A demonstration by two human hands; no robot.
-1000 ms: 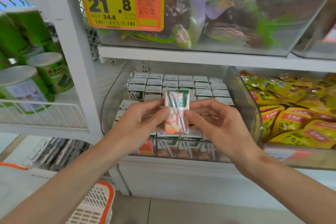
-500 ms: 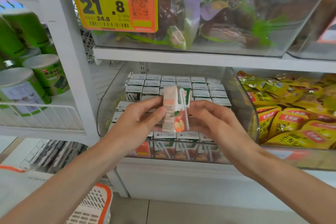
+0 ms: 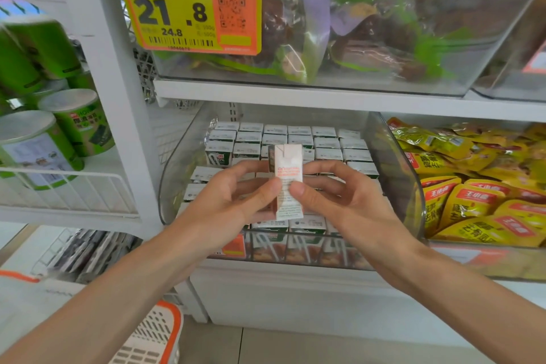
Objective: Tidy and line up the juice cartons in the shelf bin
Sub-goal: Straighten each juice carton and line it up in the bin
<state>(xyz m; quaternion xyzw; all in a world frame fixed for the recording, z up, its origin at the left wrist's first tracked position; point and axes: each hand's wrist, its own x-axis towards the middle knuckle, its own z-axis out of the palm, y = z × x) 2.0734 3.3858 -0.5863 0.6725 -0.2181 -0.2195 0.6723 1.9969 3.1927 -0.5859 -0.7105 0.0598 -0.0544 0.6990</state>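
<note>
A small juice carton (image 3: 288,168) stands upright in front of the clear shelf bin (image 3: 393,186), its narrow white side with orange print facing me. My left hand (image 3: 233,201) pinches it from the left and my right hand (image 3: 339,201) from the right, the two thumbs meeting on its front. Behind it, several rows of juice cartons (image 3: 328,145) fill the bin with their white tops up. More cartons (image 3: 307,242) show through the bin's front wall.
Yellow snack bags (image 3: 478,186) fill the bin on the right. Green canisters (image 3: 44,139) stand on a wire shelf at left. A bin of dark packets (image 3: 369,38) with a price tag (image 3: 189,6) sits above. A white and orange basket (image 3: 153,337) is below left.
The carton has been turned in my hands from its straw face to its narrow printed side. Both hands stayed on it and shifted slightly upward.
</note>
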